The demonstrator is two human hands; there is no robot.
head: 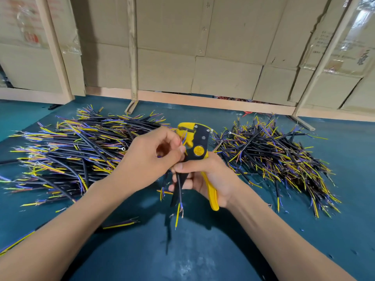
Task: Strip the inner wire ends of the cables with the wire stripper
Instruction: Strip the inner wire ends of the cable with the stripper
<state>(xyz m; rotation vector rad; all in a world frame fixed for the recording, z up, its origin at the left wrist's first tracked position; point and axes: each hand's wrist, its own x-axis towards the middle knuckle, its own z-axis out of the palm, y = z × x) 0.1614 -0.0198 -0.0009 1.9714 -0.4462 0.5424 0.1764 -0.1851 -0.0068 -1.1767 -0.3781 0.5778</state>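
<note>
Black cable (179, 186), frayed yellow-blue ends, pinched in left hand (151, 159); right hand (211, 177) gripping yellow-black stripper (197, 147), jaws seemingly closed.

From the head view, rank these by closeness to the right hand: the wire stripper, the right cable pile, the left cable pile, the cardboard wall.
1. wire stripper: gripped in the right hand itself.
2. right cable pile: just beyond and to the right of that hand.
3. left cable pile: across on the left, past the left hand.
4. cardboard wall: behind everything, at the mat's far edge.
</note>
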